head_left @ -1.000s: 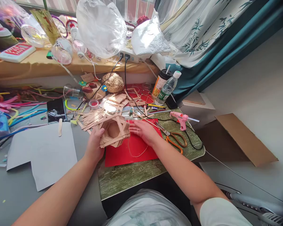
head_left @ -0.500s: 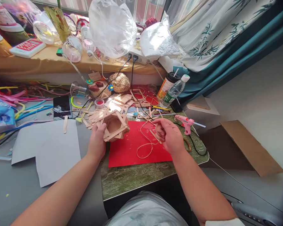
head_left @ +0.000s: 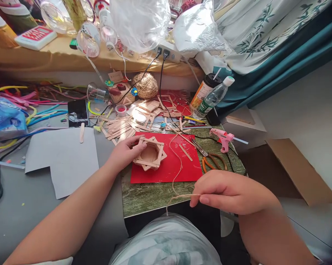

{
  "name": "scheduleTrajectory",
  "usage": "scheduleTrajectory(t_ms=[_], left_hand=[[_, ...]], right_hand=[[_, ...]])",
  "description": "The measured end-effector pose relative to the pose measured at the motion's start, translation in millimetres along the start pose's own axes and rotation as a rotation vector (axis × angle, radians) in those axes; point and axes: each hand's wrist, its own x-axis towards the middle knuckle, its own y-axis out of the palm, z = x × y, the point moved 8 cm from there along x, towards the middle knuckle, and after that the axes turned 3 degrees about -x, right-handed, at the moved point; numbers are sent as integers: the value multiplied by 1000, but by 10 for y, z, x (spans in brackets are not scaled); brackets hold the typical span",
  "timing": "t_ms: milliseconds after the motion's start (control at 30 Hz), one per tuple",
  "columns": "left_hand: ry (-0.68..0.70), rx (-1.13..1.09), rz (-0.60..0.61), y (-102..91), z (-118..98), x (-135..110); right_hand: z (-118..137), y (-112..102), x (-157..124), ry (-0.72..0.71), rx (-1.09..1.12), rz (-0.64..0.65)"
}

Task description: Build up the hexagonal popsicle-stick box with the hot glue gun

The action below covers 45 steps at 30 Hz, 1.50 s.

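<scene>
My left hand [head_left: 129, 151] grips the near-left rim of a star-shaped box [head_left: 160, 154] built from layered popsicle sticks, which rests on a sheet of red paper [head_left: 177, 171]. Close to my body, my right hand [head_left: 218, 193] pinches a thin twine [head_left: 179, 162] between thumb and fingers. A short end of it dangles to the left, while the rest runs back over the red paper. Orange-handled scissors [head_left: 210, 158] and a single popsicle stick [head_left: 185, 152] lie on the right part of the sheet.
A pink glue gun [head_left: 223, 139] lies at the table's right edge. Farther back are a water bottle [head_left: 212, 97], a drink cup [head_left: 204, 90], loose popsicle sticks [head_left: 118, 127] and a twine ball [head_left: 145, 85]. White paper [head_left: 69, 158] and a phone [head_left: 77, 113] are on the left.
My right hand has moved down toward my body, drawing the twine with it and uncovering the scissors. My left hand has lowered the stick box onto the red paper.
</scene>
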Motion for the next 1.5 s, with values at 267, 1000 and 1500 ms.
scheduleTrajectory(t_ms=[267, 1000, 1500], left_hand=[[332, 167, -274, -156, -296, -141], [819, 290, 691, 859, -1050, -1198], [1240, 837, 415, 1073, -895, -1387]], right_hand=[[-392, 28, 233, 181, -88, -15], [-133, 109, 181, -184, 23, -215], [-396, 548, 345, 370, -56, -107]])
